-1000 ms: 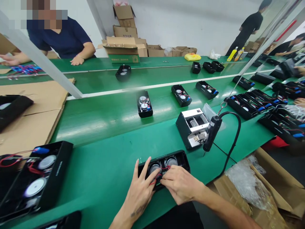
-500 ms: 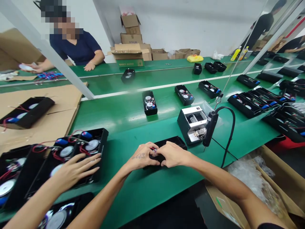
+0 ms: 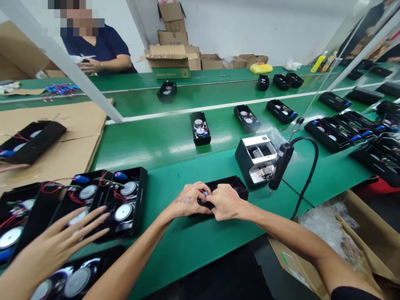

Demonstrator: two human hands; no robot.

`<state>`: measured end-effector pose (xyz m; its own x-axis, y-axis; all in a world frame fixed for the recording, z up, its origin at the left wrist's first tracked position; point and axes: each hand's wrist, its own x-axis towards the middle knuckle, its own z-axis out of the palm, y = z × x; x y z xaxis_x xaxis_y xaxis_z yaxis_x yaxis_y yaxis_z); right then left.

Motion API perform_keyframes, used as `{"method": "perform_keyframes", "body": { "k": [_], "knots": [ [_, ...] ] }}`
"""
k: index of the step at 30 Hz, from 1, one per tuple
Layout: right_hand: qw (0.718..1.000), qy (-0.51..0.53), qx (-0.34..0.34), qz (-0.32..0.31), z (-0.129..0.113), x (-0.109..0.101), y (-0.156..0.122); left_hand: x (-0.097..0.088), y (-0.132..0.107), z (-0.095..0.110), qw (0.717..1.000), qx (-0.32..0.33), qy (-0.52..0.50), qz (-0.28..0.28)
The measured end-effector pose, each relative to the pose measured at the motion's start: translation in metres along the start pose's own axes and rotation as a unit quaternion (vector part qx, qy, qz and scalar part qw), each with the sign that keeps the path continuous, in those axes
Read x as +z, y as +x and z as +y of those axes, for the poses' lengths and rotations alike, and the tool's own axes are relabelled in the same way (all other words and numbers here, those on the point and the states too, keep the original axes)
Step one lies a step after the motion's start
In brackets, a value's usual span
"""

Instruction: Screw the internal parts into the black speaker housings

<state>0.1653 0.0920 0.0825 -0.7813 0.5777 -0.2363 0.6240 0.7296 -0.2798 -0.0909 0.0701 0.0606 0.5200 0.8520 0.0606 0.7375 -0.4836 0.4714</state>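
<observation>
A black speaker housing [image 3: 239,186] lies on the green bench in front of me, its near part hidden by my hands. My left hand [image 3: 189,200] is closed at its left end, thumb and fingers curled around thin red and pale wires [image 3: 204,193] inside. Against it, my right hand [image 3: 227,202] is closed in a fist-like pinch with its fingertips meeting the left ones. Whatever small part sits between the fingertips is covered. Just beyond the housing's right end stands a white and black screw feeder [image 3: 256,156]. A black electric screwdriver [image 3: 279,166] hangs beside it.
At left, a co-worker's spread hand [image 3: 62,239] is over open speaker housings [image 3: 142,200] with round speakers and blue parts. Other housings [image 3: 201,129] sit on the green conveyor. A person [image 3: 103,50] stands across. A carton with plastic bags [image 3: 331,233] is at lower right.
The co-worker's hand at left has pulled back left and down from the near housing. Across the bench, the person has brought both hands together. My own hands stay at the housing, little changed.
</observation>
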Motion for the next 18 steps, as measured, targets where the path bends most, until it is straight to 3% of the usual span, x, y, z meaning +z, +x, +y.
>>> {"method": "perform_keyframes", "body": {
  "k": [2,4,11,18],
  "knots": [
    [1.000,-0.001,0.006,-0.001,-0.001,0.000,-0.001,0.020,0.032,0.019,0.997,0.005,-0.033,-0.074],
    [1.000,0.000,0.012,-0.001,-0.002,-0.001,-0.002,0.026,0.045,0.024,0.992,0.002,-0.054,-0.113],
    [0.999,0.041,0.035,-0.005,0.001,-0.009,-0.002,0.013,0.043,0.017,0.983,-0.047,-0.079,-0.157],
    [1.000,0.008,0.025,-0.010,0.001,-0.005,0.004,0.017,0.050,0.012,0.981,-0.031,-0.095,-0.166]
  ]
}}
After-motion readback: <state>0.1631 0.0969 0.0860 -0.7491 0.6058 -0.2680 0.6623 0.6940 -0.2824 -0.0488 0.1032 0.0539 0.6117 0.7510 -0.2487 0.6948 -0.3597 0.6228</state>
